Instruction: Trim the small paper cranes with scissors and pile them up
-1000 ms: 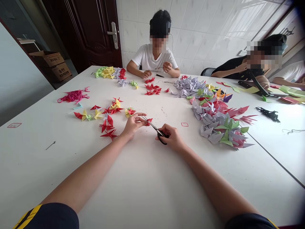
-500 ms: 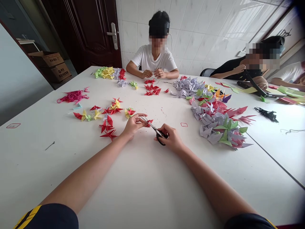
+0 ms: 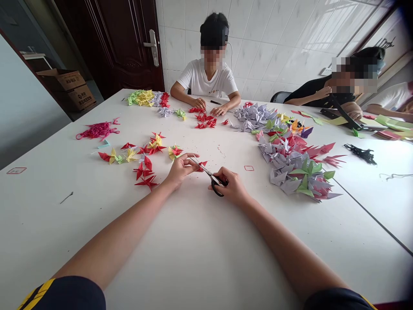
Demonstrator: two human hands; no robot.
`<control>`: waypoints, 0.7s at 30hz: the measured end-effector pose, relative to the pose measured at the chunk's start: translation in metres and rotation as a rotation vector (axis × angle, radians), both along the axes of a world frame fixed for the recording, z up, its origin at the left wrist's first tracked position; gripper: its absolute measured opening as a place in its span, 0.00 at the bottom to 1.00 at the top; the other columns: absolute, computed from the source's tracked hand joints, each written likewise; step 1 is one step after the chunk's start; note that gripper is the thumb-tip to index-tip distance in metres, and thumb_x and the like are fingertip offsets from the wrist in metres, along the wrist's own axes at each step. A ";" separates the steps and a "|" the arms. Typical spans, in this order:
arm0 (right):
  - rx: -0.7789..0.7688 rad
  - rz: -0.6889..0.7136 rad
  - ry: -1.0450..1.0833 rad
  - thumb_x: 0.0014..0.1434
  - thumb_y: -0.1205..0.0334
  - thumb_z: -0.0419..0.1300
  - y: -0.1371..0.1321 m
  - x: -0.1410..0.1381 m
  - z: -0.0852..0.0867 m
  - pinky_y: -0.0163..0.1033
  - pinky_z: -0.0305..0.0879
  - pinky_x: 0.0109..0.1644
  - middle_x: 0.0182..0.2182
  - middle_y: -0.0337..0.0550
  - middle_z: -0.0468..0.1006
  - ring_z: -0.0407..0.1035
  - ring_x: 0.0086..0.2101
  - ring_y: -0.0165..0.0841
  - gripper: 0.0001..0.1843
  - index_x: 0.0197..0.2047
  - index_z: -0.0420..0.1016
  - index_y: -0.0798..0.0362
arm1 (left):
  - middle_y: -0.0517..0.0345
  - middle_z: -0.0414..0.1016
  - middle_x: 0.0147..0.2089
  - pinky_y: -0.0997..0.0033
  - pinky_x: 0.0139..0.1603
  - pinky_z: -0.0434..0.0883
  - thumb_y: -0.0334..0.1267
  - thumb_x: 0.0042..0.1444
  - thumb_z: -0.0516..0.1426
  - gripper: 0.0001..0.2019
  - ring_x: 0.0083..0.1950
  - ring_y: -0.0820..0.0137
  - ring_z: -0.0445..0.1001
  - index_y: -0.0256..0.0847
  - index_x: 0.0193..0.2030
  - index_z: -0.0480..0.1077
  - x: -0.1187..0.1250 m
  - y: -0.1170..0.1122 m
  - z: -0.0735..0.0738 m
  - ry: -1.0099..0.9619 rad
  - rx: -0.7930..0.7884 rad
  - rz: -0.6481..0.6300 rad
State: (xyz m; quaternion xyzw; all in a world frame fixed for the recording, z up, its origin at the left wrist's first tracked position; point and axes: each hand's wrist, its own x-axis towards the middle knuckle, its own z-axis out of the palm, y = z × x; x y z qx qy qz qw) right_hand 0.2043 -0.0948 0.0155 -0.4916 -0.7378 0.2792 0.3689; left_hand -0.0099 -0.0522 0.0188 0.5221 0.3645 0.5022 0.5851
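The left hand [image 3: 180,168] pinches a red paper crane [image 3: 202,164] steady, mid tabletop [image 3: 200,245]. The right hand [image 3: 232,186] grips black scissors [image 3: 211,175] beside it.

**Bright, even light; warped edges**

The scene is lit brightly. The table [image 3: 387,150] is washed out by glare at the far right. Only faint shadows are cast under the left hand [image 3: 179,170] and right hand [image 3: 234,187]. Lines are bent toward the edges, and the right corners are darkened.
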 end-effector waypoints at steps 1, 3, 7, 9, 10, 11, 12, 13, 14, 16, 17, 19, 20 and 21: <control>-0.004 0.001 -0.003 0.47 0.52 0.67 0.000 0.000 0.000 0.34 0.50 0.27 0.20 0.30 0.61 0.51 0.24 0.28 0.16 0.31 0.65 0.49 | 0.57 0.78 0.31 0.54 0.53 0.74 0.43 0.42 0.71 0.28 0.38 0.62 0.81 0.38 0.50 0.71 0.000 0.000 0.000 0.005 0.000 0.003; -0.013 0.000 -0.006 0.47 0.52 0.67 0.000 0.000 0.000 0.34 0.50 0.28 0.20 0.30 0.61 0.51 0.24 0.28 0.16 0.32 0.65 0.49 | 0.57 0.78 0.31 0.55 0.52 0.74 0.43 0.41 0.71 0.29 0.38 0.62 0.81 0.38 0.50 0.71 0.000 0.000 0.000 0.012 0.000 0.010; -0.017 0.000 -0.018 0.48 0.52 0.67 -0.001 -0.001 -0.001 0.35 0.51 0.28 0.22 0.31 0.64 0.52 0.25 0.28 0.17 0.33 0.64 0.48 | 0.57 0.78 0.31 0.56 0.51 0.74 0.44 0.41 0.71 0.29 0.37 0.61 0.81 0.38 0.50 0.71 0.000 -0.001 0.001 0.027 0.000 0.007; -0.006 -0.003 -0.028 0.48 0.51 0.67 -0.001 0.000 -0.002 0.35 0.51 0.28 0.23 0.32 0.65 0.53 0.25 0.28 0.18 0.33 0.64 0.48 | 0.57 0.78 0.32 0.57 0.50 0.73 0.45 0.42 0.71 0.28 0.38 0.61 0.81 0.38 0.50 0.70 0.000 -0.001 0.001 0.038 -0.004 -0.003; 0.001 -0.005 -0.032 0.48 0.51 0.67 -0.001 0.000 -0.002 0.35 0.51 0.28 0.24 0.32 0.65 0.53 0.25 0.28 0.18 0.33 0.64 0.48 | 0.56 0.78 0.32 0.57 0.50 0.73 0.45 0.43 0.71 0.28 0.38 0.61 0.81 0.39 0.50 0.70 0.000 -0.002 0.002 0.043 -0.007 -0.008; 0.008 -0.008 -0.035 0.48 0.51 0.67 -0.001 0.000 -0.002 0.35 0.51 0.28 0.24 0.32 0.65 0.53 0.25 0.28 0.18 0.33 0.64 0.48 | 0.56 0.78 0.32 0.58 0.50 0.73 0.44 0.43 0.71 0.28 0.38 0.61 0.81 0.39 0.50 0.70 0.000 -0.003 0.003 0.045 -0.010 -0.010; 0.014 -0.008 -0.036 0.48 0.51 0.67 -0.001 0.000 -0.002 0.35 0.52 0.28 0.24 0.32 0.65 0.53 0.25 0.28 0.18 0.33 0.64 0.48 | 0.56 0.79 0.33 0.58 0.50 0.73 0.44 0.43 0.71 0.28 0.38 0.61 0.81 0.39 0.50 0.70 0.001 -0.003 0.004 0.045 -0.014 -0.012; 0.019 -0.008 -0.035 0.47 0.51 0.67 -0.001 0.000 -0.001 0.35 0.52 0.28 0.24 0.32 0.65 0.53 0.25 0.28 0.17 0.33 0.64 0.48 | 0.56 0.79 0.33 0.58 0.50 0.73 0.44 0.42 0.71 0.29 0.38 0.60 0.81 0.39 0.51 0.70 0.001 -0.004 0.005 0.043 -0.017 -0.015; 0.023 -0.008 -0.034 0.47 0.51 0.67 -0.002 0.000 -0.001 0.35 0.52 0.28 0.24 0.32 0.65 0.53 0.25 0.28 0.17 0.33 0.64 0.48 | 0.55 0.79 0.34 0.58 0.50 0.73 0.44 0.42 0.71 0.29 0.39 0.60 0.81 0.39 0.50 0.70 0.001 -0.004 0.006 0.042 -0.020 -0.018; 0.022 -0.007 -0.032 0.47 0.51 0.67 -0.002 0.000 -0.001 0.35 0.52 0.28 0.24 0.32 0.64 0.53 0.25 0.28 0.17 0.33 0.65 0.48 | 0.54 0.80 0.34 0.58 0.50 0.72 0.44 0.41 0.71 0.29 0.39 0.60 0.81 0.39 0.50 0.70 0.001 -0.005 0.006 0.039 -0.024 -0.025; 0.020 -0.006 -0.032 0.47 0.51 0.67 -0.002 0.000 -0.001 0.35 0.52 0.28 0.23 0.32 0.64 0.53 0.25 0.28 0.18 0.33 0.64 0.48 | 0.54 0.80 0.34 0.58 0.50 0.73 0.44 0.41 0.71 0.30 0.38 0.60 0.81 0.39 0.50 0.70 0.001 -0.005 0.006 0.038 -0.025 -0.029; 0.017 -0.005 -0.035 0.48 0.51 0.67 -0.002 0.000 0.000 0.35 0.51 0.28 0.23 0.32 0.63 0.52 0.25 0.28 0.18 0.33 0.63 0.48 | 0.55 0.80 0.34 0.58 0.50 0.73 0.44 0.41 0.72 0.30 0.38 0.60 0.81 0.39 0.50 0.70 0.001 -0.004 0.006 0.040 -0.025 -0.031; 0.017 -0.005 -0.037 0.48 0.51 0.67 -0.002 0.000 0.000 0.35 0.51 0.28 0.23 0.32 0.63 0.52 0.25 0.28 0.18 0.33 0.63 0.48 | 0.55 0.80 0.34 0.58 0.50 0.73 0.44 0.41 0.72 0.30 0.38 0.61 0.81 0.39 0.50 0.70 0.001 -0.004 0.005 0.042 -0.024 -0.030; 0.018 -0.006 -0.040 0.48 0.51 0.67 -0.002 0.000 0.000 0.35 0.51 0.29 0.23 0.32 0.64 0.52 0.25 0.28 0.17 0.33 0.63 0.48 | 0.55 0.80 0.34 0.58 0.50 0.73 0.44 0.41 0.71 0.30 0.38 0.61 0.81 0.40 0.51 0.70 0.001 -0.003 0.004 0.045 -0.023 -0.028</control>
